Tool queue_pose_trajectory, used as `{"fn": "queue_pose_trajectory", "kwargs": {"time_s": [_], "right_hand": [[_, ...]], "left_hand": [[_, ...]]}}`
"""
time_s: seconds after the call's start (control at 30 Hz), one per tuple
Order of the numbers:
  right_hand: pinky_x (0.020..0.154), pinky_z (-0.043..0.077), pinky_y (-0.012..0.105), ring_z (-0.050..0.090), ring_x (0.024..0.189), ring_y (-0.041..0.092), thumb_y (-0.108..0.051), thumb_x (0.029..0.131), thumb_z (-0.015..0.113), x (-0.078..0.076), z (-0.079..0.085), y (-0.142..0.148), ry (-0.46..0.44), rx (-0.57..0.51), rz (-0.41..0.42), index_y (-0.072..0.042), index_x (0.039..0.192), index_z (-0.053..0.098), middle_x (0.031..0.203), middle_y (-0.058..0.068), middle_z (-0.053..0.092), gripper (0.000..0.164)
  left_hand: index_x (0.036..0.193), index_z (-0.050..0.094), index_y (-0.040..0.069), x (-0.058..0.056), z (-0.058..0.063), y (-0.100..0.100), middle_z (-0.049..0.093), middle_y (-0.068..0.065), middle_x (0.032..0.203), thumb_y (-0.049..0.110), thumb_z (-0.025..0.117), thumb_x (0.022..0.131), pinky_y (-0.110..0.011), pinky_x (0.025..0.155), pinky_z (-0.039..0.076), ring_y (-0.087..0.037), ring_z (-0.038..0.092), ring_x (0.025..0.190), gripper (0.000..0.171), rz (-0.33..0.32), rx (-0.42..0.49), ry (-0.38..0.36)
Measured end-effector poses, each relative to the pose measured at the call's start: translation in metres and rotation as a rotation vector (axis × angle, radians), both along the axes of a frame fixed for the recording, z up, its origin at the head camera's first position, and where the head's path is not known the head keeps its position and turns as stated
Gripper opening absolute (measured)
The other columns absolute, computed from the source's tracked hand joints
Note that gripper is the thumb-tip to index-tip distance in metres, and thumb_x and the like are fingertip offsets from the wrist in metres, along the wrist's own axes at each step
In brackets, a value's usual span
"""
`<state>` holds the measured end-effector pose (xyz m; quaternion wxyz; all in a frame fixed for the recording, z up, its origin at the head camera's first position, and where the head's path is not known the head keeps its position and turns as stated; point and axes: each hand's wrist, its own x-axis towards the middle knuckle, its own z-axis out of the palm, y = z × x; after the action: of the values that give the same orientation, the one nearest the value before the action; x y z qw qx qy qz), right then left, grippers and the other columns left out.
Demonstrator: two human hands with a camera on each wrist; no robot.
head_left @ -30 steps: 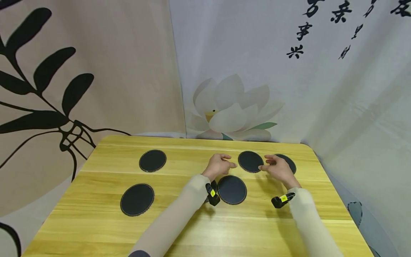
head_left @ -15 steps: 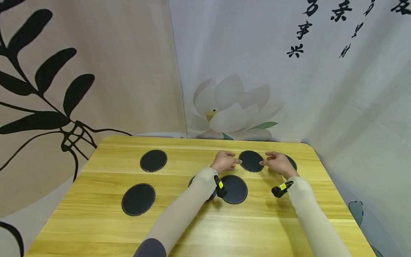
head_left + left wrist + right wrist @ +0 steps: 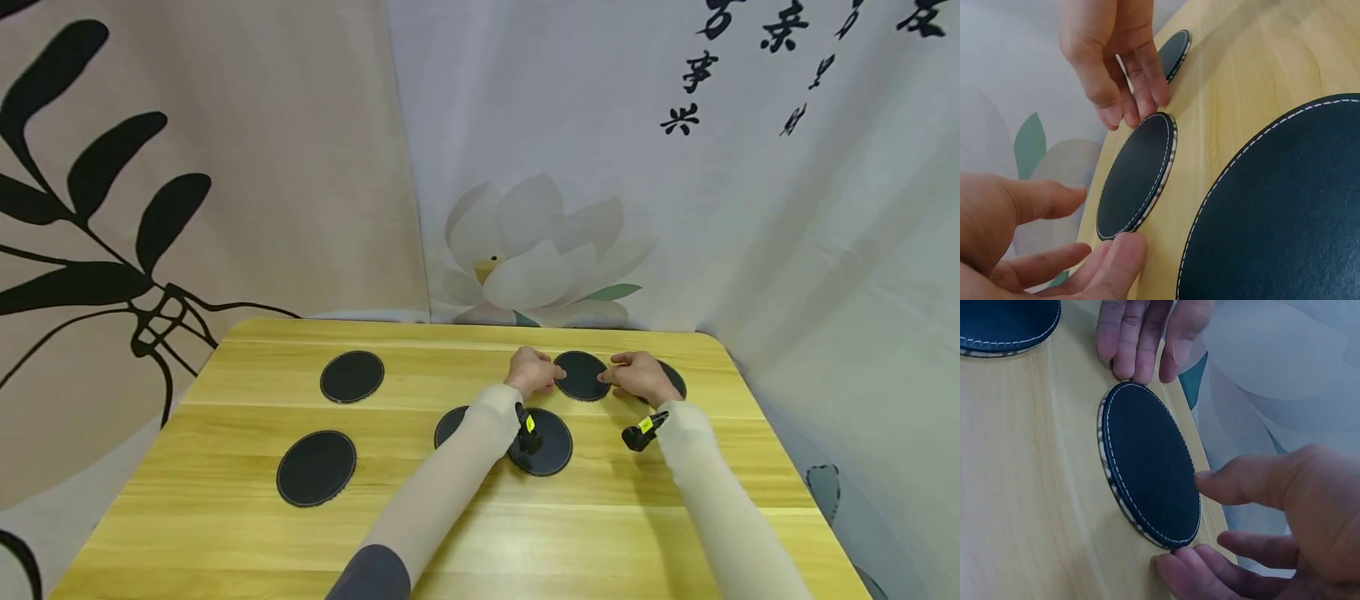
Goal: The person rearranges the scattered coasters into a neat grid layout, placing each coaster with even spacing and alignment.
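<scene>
A round black coaster (image 3: 581, 375) with white edge stitching lies flat near the back of the table, between my two hands. My left hand (image 3: 531, 371) has its fingertips at the coaster's left edge, thumb held apart from the fingers. On the opposite side my right hand (image 3: 641, 377) has its fingertips at the right edge. Both wrist views show fingers at the rim of this coaster (image 3: 1138, 172), lightly bent and not wrapped around it. Behind the right hand, another black coaster (image 3: 673, 379) is partly covered.
On the wooden table (image 3: 225, 533), a black coaster (image 3: 551, 442) sits partly under the left wrist camera. Beside it, a further coaster (image 3: 450, 423) is mostly hidden by the left sleeve. Two more, a back coaster (image 3: 352, 377) and a front coaster (image 3: 317, 468), lie at left. Curtains (image 3: 300, 167) hang behind.
My left hand has moved right and slightly back, up to the coaster's left edge. The right hand has shifted slightly left to its right edge. The coaster shows no clear shift on the table.
</scene>
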<state>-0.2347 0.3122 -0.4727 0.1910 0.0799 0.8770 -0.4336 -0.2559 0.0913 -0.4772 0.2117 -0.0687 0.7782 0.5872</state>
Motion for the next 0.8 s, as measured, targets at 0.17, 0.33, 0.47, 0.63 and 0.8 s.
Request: {"fn": "queue_pose_trajectory", "kwargs": {"time_s": [0.17, 0.33, 0.47, 0.63, 0.8], "right_hand": [[0.101, 0.056, 0.048, 0.074, 0.103, 0.03, -0.026, 0.099, 0.065, -0.002, 0.002, -0.008, 0.004, 0.038, -0.031, 0.004, 0.155, 0.037, 0.148, 0.028, 0.052, 0.07], [0.094, 0.055, 0.044, 0.073, 0.088, 0.026, -0.023, 0.099, 0.065, -0.004, 0.001, -0.015, 0.017, 0.086, -0.064, 0.004, 0.152, 0.043, 0.137, 0.026, 0.061, 0.063], [0.093, 0.055, 0.043, 0.071, 0.088, 0.027, -0.021, 0.1, 0.064, -0.007, -0.003, -0.018, 0.018, 0.092, -0.083, 0.004, 0.15, 0.046, 0.144, 0.027, 0.057, 0.059], [0.087, 0.055, 0.039, 0.069, 0.087, 0.025, -0.016, 0.099, 0.063, -0.008, -0.008, -0.018, 0.025, 0.076, -0.093, 0.005, 0.15, 0.047, 0.147, 0.027, 0.055, 0.057], [0.079, 0.056, 0.034, 0.068, 0.085, 0.024, -0.009, 0.099, 0.061, -0.007, -0.012, -0.017, 0.05, 0.054, -0.096, 0.007, 0.147, 0.049, 0.14, 0.027, 0.061, 0.052]], "left_hand": [[0.131, 0.065, 0.002, -0.002, -0.002, 0.003, 0.073, -0.01, 0.102, 0.009, 0.08, 0.089, -0.039, 0.085, 0.064, -0.028, 0.075, 0.09, 0.044, 0.028, -0.05, 0.009], [0.117, 0.069, 0.004, -0.003, -0.004, 0.005, 0.071, -0.01, 0.105, 0.01, 0.082, 0.087, -0.038, 0.083, 0.063, -0.025, 0.075, 0.084, 0.033, 0.035, -0.094, 0.021], [0.115, 0.07, 0.005, -0.003, -0.006, 0.004, 0.07, -0.01, 0.109, 0.011, 0.082, 0.087, -0.038, 0.083, 0.062, -0.021, 0.072, 0.079, 0.031, 0.026, -0.098, 0.016], [0.118, 0.07, 0.005, -0.004, -0.01, 0.003, 0.07, -0.011, 0.114, 0.011, 0.082, 0.087, -0.036, 0.081, 0.062, -0.02, 0.072, 0.08, 0.034, 0.023, -0.082, 0.012], [0.117, 0.072, 0.002, -0.005, -0.013, 0.004, 0.071, -0.013, 0.116, 0.006, 0.081, 0.087, -0.033, 0.077, 0.064, -0.021, 0.075, 0.083, 0.032, 0.032, -0.046, 0.011]]}}
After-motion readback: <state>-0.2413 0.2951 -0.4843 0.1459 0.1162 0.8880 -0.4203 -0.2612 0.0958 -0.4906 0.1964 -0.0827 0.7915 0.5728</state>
